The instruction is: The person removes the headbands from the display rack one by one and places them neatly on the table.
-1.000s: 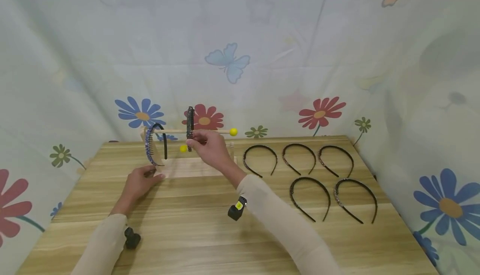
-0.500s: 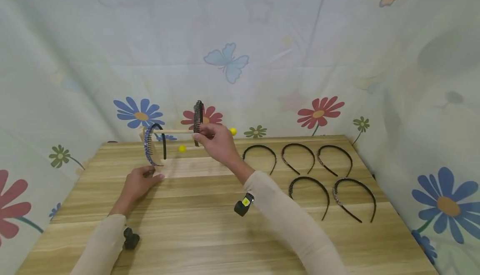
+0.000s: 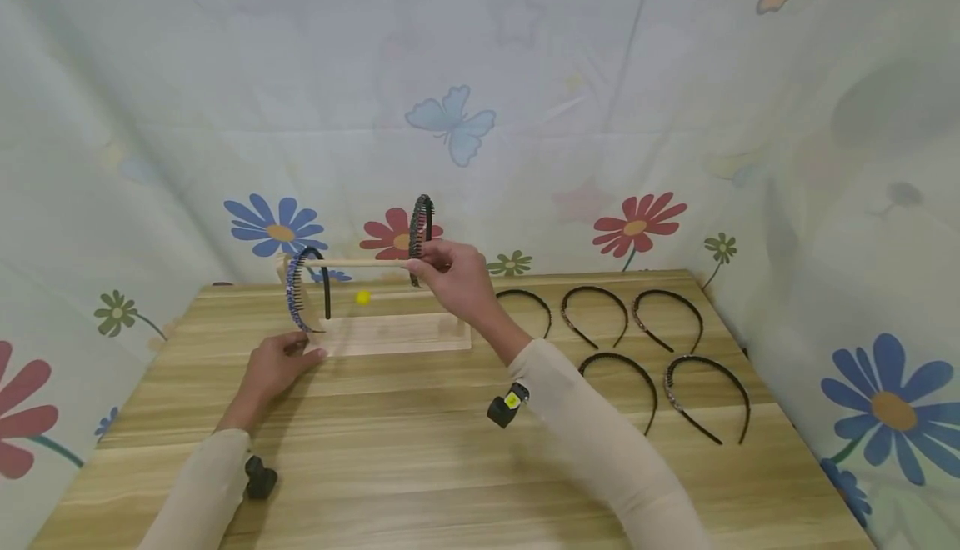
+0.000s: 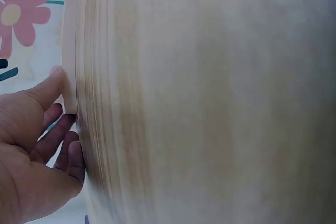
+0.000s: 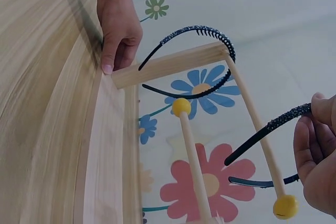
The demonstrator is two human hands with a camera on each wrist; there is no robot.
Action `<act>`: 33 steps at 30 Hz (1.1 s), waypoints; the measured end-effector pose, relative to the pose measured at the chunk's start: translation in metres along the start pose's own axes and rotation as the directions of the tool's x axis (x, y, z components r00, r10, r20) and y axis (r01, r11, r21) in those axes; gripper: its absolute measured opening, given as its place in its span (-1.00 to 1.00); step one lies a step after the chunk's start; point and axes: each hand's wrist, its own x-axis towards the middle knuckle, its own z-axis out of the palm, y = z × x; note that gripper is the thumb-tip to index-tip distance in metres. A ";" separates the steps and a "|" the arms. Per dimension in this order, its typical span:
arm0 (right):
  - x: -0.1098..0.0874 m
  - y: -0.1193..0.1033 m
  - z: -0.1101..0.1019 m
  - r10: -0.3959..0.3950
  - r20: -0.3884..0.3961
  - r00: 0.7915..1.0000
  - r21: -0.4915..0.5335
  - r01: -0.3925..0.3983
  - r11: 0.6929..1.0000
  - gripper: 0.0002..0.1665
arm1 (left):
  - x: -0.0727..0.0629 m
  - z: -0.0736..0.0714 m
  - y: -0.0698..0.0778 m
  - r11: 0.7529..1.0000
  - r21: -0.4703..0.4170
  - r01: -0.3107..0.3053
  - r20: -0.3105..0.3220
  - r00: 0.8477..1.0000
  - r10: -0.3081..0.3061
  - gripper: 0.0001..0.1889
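Note:
My right hand (image 3: 463, 283) pinches a dark glittery headband (image 3: 417, 233) by one side, raised over the wooden stand (image 3: 397, 335). In the right wrist view, that headband (image 5: 278, 123) straddles the upper rod (image 5: 254, 114) near its yellow ball end (image 5: 285, 206), its two tips pointing toward the stand's upright. A headband with blue sparkle (image 3: 294, 293) hangs at the rod's left end, by the upright. At the left end of the stand's base, my left hand (image 3: 276, 367) holds the corner, thumb on one face and fingers (image 4: 55, 137) at the edge below.
Several dark headbands lie on the table to the right, among them a front one (image 3: 708, 367) and a back one (image 3: 596, 290). A shorter lower rod with a yellow ball (image 5: 181, 106) sticks out from the stand. A flowered cloth (image 3: 525, 117) hangs behind the table.
My right hand has moved right and slightly up, carrying the headband along the upper rod toward its ball end, which the hand now covers in the head view. My left hand stays put.

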 end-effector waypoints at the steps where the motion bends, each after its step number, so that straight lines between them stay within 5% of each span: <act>1: 0.000 0.001 -0.002 -0.004 -0.004 1.000 0.000 0.004 1.000 -0.75 | 0.000 0.000 -0.001 1.000 -0.001 -0.002 0.000 1.000 0.002 -0.29; 33: -0.012 0.012 -0.047 0.072 -0.059 0.996 -0.065 -0.075 0.995 -0.69 | -0.003 0.000 0.005 1.000 0.001 -0.016 -0.007 1.000 0.016 -0.28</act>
